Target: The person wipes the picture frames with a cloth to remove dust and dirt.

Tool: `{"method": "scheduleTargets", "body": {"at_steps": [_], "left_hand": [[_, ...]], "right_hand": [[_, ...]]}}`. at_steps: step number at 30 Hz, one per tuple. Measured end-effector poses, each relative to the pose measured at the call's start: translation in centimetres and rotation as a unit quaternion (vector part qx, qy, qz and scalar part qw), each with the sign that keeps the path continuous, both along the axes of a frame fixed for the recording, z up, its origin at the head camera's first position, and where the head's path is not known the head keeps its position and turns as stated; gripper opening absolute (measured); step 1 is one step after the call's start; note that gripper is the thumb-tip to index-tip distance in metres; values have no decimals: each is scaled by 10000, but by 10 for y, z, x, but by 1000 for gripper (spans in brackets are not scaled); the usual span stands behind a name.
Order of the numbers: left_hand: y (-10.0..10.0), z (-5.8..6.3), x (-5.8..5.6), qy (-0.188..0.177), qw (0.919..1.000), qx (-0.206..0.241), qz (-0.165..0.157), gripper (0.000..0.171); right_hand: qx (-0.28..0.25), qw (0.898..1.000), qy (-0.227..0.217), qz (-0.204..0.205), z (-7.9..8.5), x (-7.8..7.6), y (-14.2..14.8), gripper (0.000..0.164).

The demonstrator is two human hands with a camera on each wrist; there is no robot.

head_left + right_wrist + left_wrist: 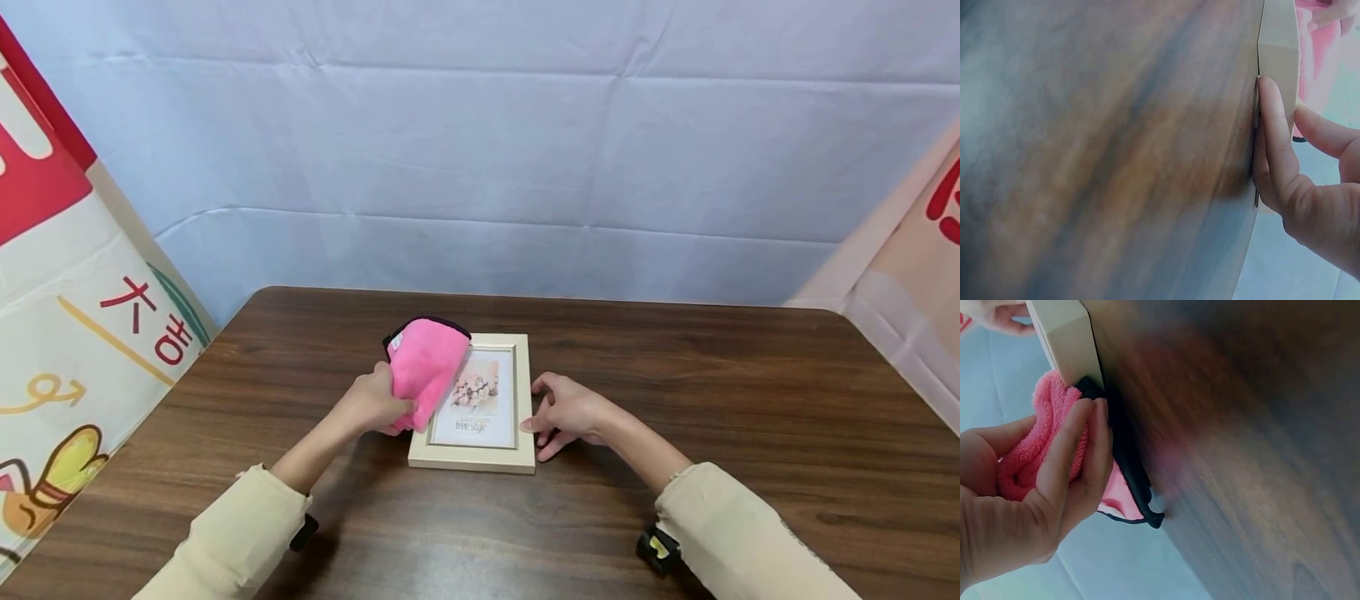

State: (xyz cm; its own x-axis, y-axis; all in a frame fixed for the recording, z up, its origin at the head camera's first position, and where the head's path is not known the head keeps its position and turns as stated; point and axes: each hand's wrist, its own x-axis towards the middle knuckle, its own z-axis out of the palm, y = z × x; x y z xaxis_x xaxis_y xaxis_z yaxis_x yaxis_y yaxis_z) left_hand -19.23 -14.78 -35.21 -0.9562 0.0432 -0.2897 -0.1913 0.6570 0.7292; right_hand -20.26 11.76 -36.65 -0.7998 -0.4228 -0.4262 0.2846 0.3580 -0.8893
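Observation:
A cream picture frame (pixel 472 459) lies face up on the brown table, with a flower print and "free style" lettering inside. My left hand (pixel 378 402) grips a folded pink cloth (pixel 429 358) with black edging, which covers the frame's left side. Close up in the left wrist view, the fuzzy cloth (pixel 1041 447) is bunched between thumb and fingers beside the frame's corner (pixel 1072 344). At the frame's right edge, my right hand (pixel 573 412) holds on with its thumb on the top face. Its fingers (pixel 1279 137) lie along the side wall, low by the tabletop.
The dark wood-grain table (pixel 712 400) extends on both sides of the frame. A pale blue cloth backdrop (pixel 480 150) hangs behind it. Printed banners stand at the left (pixel 90 333) and at the right (pixel 915 275). Black straps with small devices show near both sleeves.

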Motion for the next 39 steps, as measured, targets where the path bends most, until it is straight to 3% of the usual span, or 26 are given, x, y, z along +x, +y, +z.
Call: {"method": "scheduleTargets", "body": {"at_steps": [3,8,13,20,26,32,39], "left_hand": [[0,1,11,88,9999,-104,-79,61],[-1,4,30,266,9990,-298,-201,49],[0,8,40,432,9974,-498,-296,37],[8,18,46,755,9938,-703,-413,40],[28,26,48,1105,9879,-808,-731,39],[49,19,49,1028,9875,-500,-1082,37],[51,13,48,1239,9806,-959,-1177,33]], "right_hand": [[-9,10000,28,3,0,0,0,56],[-32,10000,60,31,0,0,0,56],[-19,10000,64,18,0,1,1,56],[-30,10000,73,34,0,0,3,56],[-73,9999,91,9,-1,-1,3,56],[-117,9999,67,-17,-2,0,3,57],[-111,9999,81,-39,-2,0,3,57]]}}
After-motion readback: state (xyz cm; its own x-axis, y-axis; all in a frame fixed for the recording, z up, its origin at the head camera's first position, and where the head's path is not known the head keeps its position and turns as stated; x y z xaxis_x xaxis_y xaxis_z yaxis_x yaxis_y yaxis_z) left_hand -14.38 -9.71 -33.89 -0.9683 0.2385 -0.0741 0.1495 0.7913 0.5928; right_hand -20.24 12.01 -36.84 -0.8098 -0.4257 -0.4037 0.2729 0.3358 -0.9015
